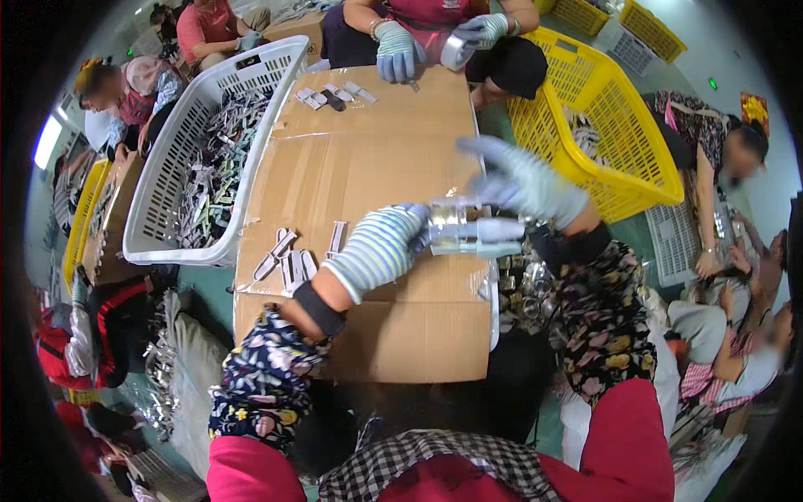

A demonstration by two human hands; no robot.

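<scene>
My left hand, in a striped knit glove, is closed at the near right part of the cardboard-topped table. Its fingers grip a clear, shiny plastic piece; its exact kind I cannot make out. A pale, flat-sided piece sticks out to the right of it. My right hand, gloved too, is raised just above and right of these pieces, its fingers smeared by motion. Several small white-and-grey strip-like pieces lie left of my left hand.
A white basket full of small parts stands left; a yellow basket stands right. Across the table, a co-worker's gloved hands handle a tape roll near more pieces. Shiny clear items lie beside the table's right edge.
</scene>
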